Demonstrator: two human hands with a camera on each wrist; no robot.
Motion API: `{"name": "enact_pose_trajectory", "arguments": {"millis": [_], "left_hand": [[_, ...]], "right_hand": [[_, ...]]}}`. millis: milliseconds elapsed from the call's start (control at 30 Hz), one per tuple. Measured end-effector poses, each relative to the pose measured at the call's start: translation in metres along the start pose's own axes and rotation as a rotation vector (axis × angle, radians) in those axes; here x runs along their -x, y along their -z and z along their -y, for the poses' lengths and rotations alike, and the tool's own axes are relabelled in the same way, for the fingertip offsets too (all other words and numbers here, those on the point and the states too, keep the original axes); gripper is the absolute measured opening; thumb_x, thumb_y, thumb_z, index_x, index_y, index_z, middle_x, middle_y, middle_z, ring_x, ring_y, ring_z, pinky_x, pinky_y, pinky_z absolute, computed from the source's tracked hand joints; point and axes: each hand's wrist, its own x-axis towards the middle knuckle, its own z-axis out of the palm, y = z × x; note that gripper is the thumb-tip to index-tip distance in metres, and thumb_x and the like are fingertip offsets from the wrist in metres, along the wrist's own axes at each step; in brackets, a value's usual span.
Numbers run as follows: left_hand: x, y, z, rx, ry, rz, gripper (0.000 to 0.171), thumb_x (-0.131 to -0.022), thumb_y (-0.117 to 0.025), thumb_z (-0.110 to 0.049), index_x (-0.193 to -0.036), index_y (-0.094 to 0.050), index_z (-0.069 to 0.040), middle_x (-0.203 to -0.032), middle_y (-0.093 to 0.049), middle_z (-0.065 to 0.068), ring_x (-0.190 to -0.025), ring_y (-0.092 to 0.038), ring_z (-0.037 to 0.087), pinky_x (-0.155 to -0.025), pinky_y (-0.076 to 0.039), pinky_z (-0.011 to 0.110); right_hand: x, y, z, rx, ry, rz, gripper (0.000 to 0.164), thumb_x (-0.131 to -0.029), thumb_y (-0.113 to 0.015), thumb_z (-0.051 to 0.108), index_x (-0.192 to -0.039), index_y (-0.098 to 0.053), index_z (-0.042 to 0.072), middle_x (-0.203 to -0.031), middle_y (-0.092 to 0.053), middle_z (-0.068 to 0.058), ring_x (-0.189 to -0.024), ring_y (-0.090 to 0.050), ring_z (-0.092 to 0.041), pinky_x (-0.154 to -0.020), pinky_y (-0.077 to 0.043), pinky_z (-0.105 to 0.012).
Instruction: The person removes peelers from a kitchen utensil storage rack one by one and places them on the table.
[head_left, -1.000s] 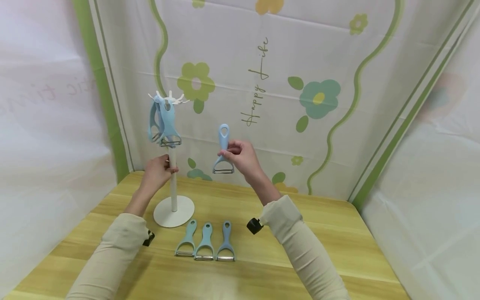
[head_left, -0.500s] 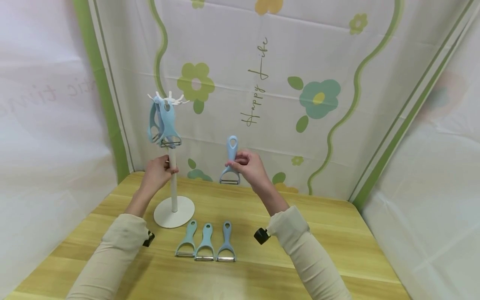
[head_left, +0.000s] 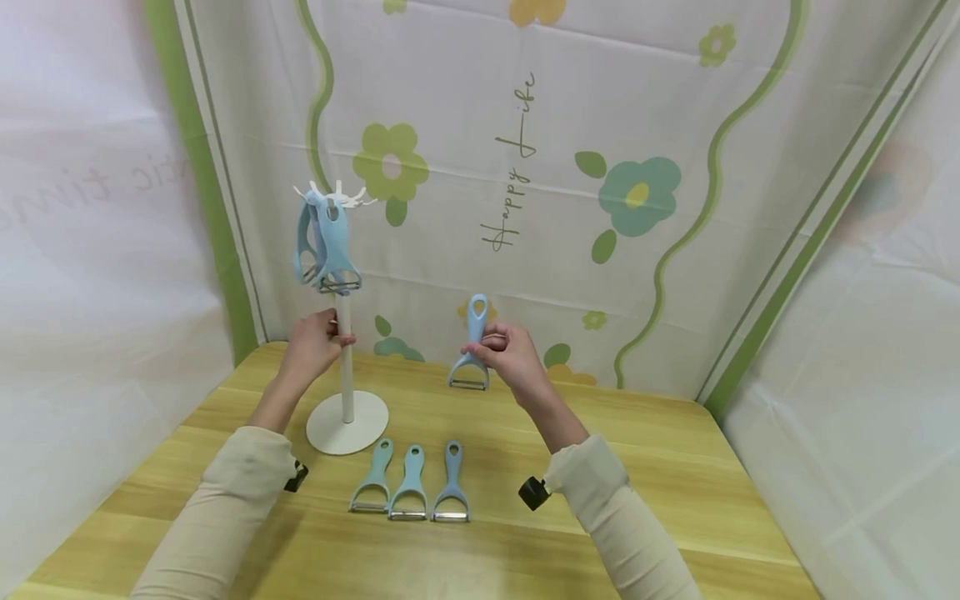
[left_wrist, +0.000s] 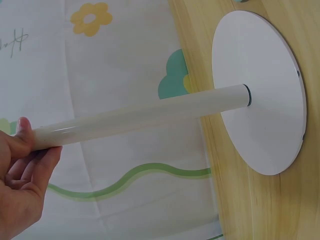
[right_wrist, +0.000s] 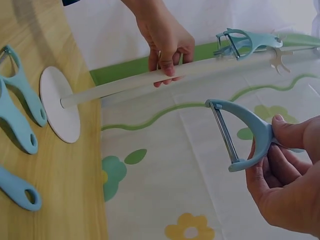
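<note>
- Writing: "Happy Life" [head_left: 513,162], green script, runs vertically on back curtain [head_left: 555,100], above and behind right fingers.
- Side curtain [head_left: 90,333], out left of left fingers: faint, partial lettering, looks like "tic tim", hard to read.
- Left wrist view: just the start of the script shows, capital H first, above left fingers.
- Holder: white stand [head_left: 347,375], round base [head_left: 330,429] on the table [head_left: 570,533] below left fingers, branching hooks [head_left: 358,198] above them.
- On the hooks, directly over left fingers: blue hanging peelers [head_left: 336,237], heads down, overlapping; exact count can't tell.
- Left hand [head_left: 311,343]: thumb and fingers curled on the pole, gripping it between hooks and base.
- Right hand [head_left: 513,358]: thumb and fingers pinch the light blue held peeler [head_left: 476,332]; holed handle end sticks up above fingertips, metal blade below them. Peeler is off the table, near upright, apart from the stand.
- Below right fingers, toward the person, flat on the wood: green-blue peeler [head_left: 377,477], middle peeler [head_left: 412,479], darker blue peeler [head_left: 452,479]. Side by side, blades to the person, handle holes pointing away.
- Sleeves [head_left: 217,517] beige, behind both sets of fingers.
</note>
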Motion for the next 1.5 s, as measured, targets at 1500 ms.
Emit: {"name": "enact_pose_trajectory", "arguments": {"millis": [1500], "left_hand": [[-0.002,0.003,0.000,-0.010,0.002,0.013,0.020,-0.092,-0.069,-0.009,-0.102,-0.065,0.008,-0.100,-0.073,0.029,-0.093,-0.072,0.044,-0.080,-0.058,0.055]], "right_hand": [[0.064,0.020,-0.095,-0.019,-0.200,0.050,0.032,-0.095,-0.065,0.005,-0.120,-0.051,-0.008,-0.098,-0.076,-0.020,-0.084,-0.075,-0.018,-0.086,-0.060,-0.040]]}}
